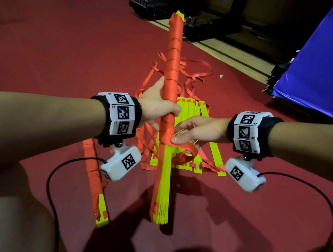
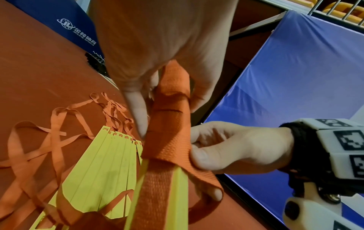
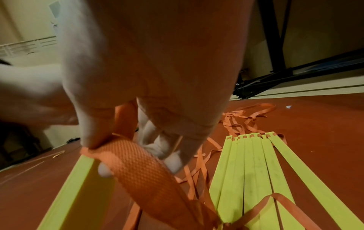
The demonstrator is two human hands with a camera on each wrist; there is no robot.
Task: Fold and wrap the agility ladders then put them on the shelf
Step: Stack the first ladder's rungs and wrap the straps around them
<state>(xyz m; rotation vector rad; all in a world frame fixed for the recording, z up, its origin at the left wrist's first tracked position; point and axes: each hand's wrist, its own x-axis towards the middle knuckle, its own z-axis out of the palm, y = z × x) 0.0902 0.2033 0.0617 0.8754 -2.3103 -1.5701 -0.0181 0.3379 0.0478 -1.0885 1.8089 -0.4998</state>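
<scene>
Three ladders in play, and I'll take them from the left. Down on the red floor (image 1: 44, 46) by my left knee lies a finished bundle (image 1: 94, 182), strap wound along most of it, yellow end poking out, parked there, I'd guess, to keep it clear of the working one. Next, my left hand (image 1: 155, 105) is curled round the bundle in hand (image 1: 169, 88), thumb across the front and fingers behind, holding it tilted away from me so the wound part can't slacken. Orange strap already covers the far stretch; the near end (image 1: 161, 199) is bare yellow rungs. My right hand (image 1: 199, 130) comes in just below, thumb and fingers (image 2: 204, 160) pinching the loose orange strap (image 3: 141, 169) flat against the rungs, keeping tension for the next turn, I reckon. Further right, on the floor underneath, the third ladder (image 1: 192, 116) sits folded but unwrapped, its straps (image 1: 190, 69) trailing loose beyond it. No shelf that I can pick out yet.
</scene>
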